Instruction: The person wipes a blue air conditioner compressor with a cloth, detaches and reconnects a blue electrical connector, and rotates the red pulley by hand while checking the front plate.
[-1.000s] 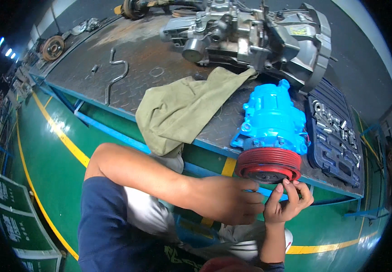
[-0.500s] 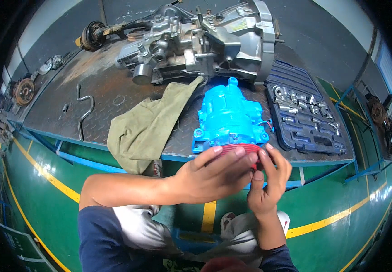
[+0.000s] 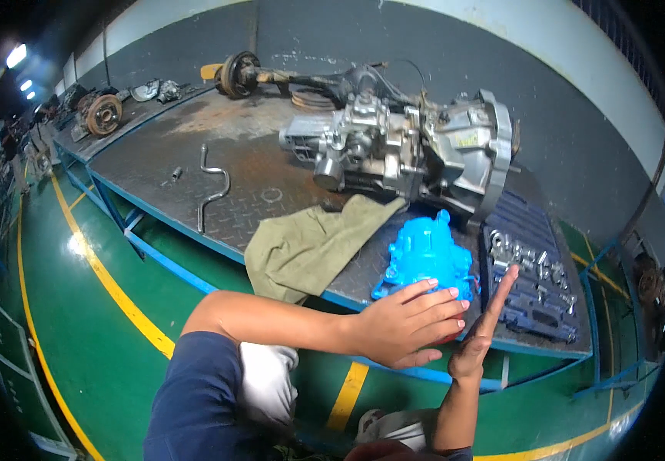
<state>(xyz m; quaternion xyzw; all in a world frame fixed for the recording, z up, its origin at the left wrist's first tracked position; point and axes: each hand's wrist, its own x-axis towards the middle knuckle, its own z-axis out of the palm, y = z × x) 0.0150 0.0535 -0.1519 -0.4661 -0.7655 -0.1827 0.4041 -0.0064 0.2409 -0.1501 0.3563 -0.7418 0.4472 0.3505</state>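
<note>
A blue-painted compressor [image 3: 426, 247] lies near the front edge of the metal workbench, its red pulley [image 3: 454, 329] facing me. Across the pulley and the compressor's near end rests my left hand [image 3: 405, 326], palm down with the fingers stretched out; it hides most of the red part. My right hand [image 3: 484, 330] stands edge-on just right of the pulley. Its fingers are straight and point up, with nothing in them. Whether it touches the pulley I cannot tell. Left of the compressor, a crumpled olive cloth [image 3: 301, 246] hangs over the bench edge.
Behind the compressor sits a large metal gearbox [image 3: 394, 146]. An open socket set case [image 3: 528, 300] lies to the right. Further left are a bent metal bar [image 3: 227, 184], a small socket [image 3: 176, 174] and an axle with a drum [image 3: 240, 75]. Blue rails [image 3: 155, 257] run below the bench.
My view has swung left and up. The right hand's fingers have come off the red pulley and straightened upward. My left hand still lies over the pulley, its fingers now more spread.
</note>
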